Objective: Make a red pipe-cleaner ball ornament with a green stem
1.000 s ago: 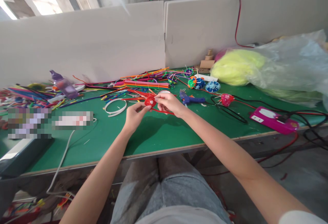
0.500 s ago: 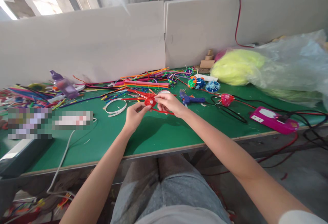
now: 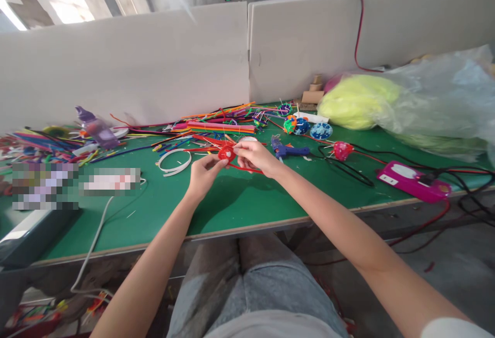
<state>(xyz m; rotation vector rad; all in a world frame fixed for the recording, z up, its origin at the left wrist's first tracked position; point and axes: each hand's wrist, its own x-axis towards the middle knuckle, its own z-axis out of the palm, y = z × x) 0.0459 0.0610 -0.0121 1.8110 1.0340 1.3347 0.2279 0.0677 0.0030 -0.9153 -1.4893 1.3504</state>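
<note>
Above the green table, a small round red piece (image 3: 225,154), seemingly coiled from pipe cleaner with a pale spot at its middle, is pinched between thumb and finger of my left hand (image 3: 203,174). My right hand (image 3: 255,157) is closed at the right edge of this piece. A red pipe cleaner strand (image 3: 245,168) runs from the piece below my right fingers; which part the right fingertips grip is partly hidden. Just behind lie loose red pipe cleaners (image 3: 204,142). A blue glue gun (image 3: 290,149) lies right of my right hand, and a white strip loop (image 3: 175,162) lies left of my left hand.
Bundled coloured pipe cleaners (image 3: 220,127) lie along the back. Decorated balls (image 3: 320,130) and a red one (image 3: 342,150) sit to the right, near a magenta power strip (image 3: 413,181) with cables. A purple bottle (image 3: 96,128) stands left; a plastic bag (image 3: 436,96) fills the back right.
</note>
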